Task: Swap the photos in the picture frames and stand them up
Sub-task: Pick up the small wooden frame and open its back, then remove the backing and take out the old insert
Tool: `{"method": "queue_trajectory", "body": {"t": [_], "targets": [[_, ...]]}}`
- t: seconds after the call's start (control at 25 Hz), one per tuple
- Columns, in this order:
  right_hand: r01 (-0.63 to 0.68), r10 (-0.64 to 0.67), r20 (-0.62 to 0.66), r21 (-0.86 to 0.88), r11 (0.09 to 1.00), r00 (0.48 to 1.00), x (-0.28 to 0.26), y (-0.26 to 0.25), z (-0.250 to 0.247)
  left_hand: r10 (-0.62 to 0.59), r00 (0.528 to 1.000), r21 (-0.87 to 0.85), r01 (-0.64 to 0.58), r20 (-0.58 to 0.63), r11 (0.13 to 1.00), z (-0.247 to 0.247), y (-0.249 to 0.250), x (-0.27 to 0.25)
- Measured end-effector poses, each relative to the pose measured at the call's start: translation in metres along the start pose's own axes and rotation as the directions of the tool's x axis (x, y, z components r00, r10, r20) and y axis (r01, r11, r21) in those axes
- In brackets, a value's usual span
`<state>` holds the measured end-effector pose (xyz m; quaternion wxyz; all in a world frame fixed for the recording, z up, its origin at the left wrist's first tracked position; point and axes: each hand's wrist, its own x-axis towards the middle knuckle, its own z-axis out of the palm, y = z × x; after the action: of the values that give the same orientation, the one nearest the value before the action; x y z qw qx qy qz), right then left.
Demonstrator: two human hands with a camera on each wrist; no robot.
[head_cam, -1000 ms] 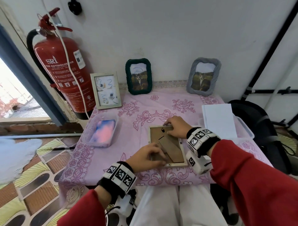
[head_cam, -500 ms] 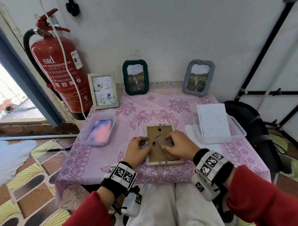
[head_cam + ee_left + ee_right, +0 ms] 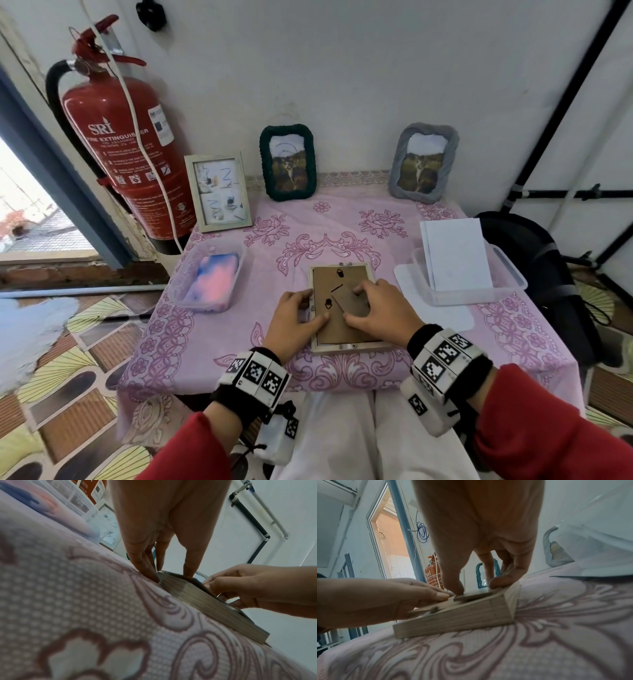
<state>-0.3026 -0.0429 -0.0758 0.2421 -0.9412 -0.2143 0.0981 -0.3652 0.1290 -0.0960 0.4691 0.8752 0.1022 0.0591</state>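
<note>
Head view: wooden frame (image 3: pixel 344 308) lies face down on the desk (image 3: pixel 342 226), brown backing board up, easel leg (image 3: pixel 351 301) folded against it.
Frame place: just in front of the person, between the tub of pink cloth (image 3: pixel 209 277) to its left and the tub of white sheets (image 3: pixel 469 274) to its right.
Left hand (image 3: pixel 294 322): fingers curled round the frame's left edge, thumb on the backing.
Right hand (image 3: pixel 383 310): thumb and fingers pinch the easel leg and press it down.
Handling, judged: light, stiff wood with a likely glass pane, so fragile; hold it by the 2 long edges, not by the thin leg, which may bend at its hinge.
Left wrist view: shows fingertips (image 3: pixel 152 574) wedged where the frame's side meets the cloth, hidden from above.
Right wrist view: shows a small metal tab (image 3: pixel 434 609) on the near edge and the leg raised slightly off the backing.
Behind the frame: 3 frames stand near the wall, 1 wooden (image 3: pixel 219 192), 1 green (image 3: pixel 287 162), 1 grey (image 3: pixel 423 166).
</note>
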Motion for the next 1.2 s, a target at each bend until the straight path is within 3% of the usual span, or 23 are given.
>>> {"method": "queue_trajectory", "body": {"t": [0.28,0.48,0.6,0.68,0.88,1.2], "targets": [[0.023,-0.022,-0.031,0.032,0.999,0.999,0.0,0.003,0.0,-0.029,0.999,-0.016,0.029,-0.042,0.999,0.003,0.004,0.0],[0.044,-0.047,0.027,0.118,0.992,0.999,0.002,0.008,-0.005,-0.039,0.998,-0.129,0.034,-0.041,0.991,0.002,0.009,0.001],[0.038,-0.023,-0.073,0.219,0.975,0.997,0.002,0.011,-0.01,-0.044,0.999,-0.316,0.046,0.013,0.948,0.002,0.014,-0.002],[-0.003,0.038,-0.141,0.241,0.971,0.989,0.0,0.015,-0.011,-0.031,0.999,-0.332,0.035,0.017,0.943,0.004,0.015,-0.005],[-0.11,0.111,0.008,0.208,0.972,0.994,0.0,0.03,-0.004,-0.035,0.998,-0.34,0.018,-0.045,0.94,-0.002,0.008,-0.004],[-0.041,0.038,0.024,0.173,0.984,0.999,-0.004,0.042,0.002,-0.115,0.968,-0.405,0.015,-0.225,0.914,-0.039,-0.03,-0.008]]}}
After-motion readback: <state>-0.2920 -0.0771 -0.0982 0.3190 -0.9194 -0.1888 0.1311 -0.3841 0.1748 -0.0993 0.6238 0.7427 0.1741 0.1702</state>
